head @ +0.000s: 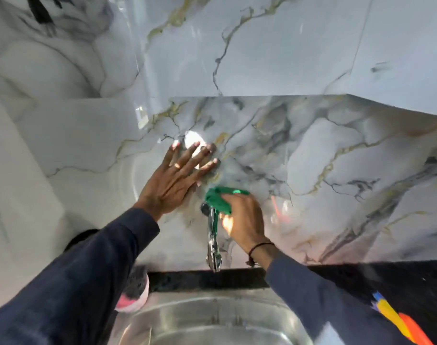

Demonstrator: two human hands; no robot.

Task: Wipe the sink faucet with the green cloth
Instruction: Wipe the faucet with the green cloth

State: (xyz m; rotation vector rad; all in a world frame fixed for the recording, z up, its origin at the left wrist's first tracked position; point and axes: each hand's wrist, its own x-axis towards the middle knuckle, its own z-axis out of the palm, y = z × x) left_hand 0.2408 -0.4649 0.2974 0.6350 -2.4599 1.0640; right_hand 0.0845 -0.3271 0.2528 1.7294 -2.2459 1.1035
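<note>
A chrome faucet (213,241) juts out of the marble wall above the steel sink (212,319). My right hand (244,217) is closed on the green cloth (218,199) and presses it against the faucet's upper end, where it meets the wall. The cloth covers that top part. My left hand (176,176) lies flat on the wall with fingers spread, just up and left of the faucet, holding nothing.
Glossy marble wall tiles (312,158) fill the view and reflect light. A black counter edge (202,280) runs behind the sink. A pink and grey scrubber (135,293) sits at the sink's left rim. Orange and yellow items (401,319) lie at the lower right.
</note>
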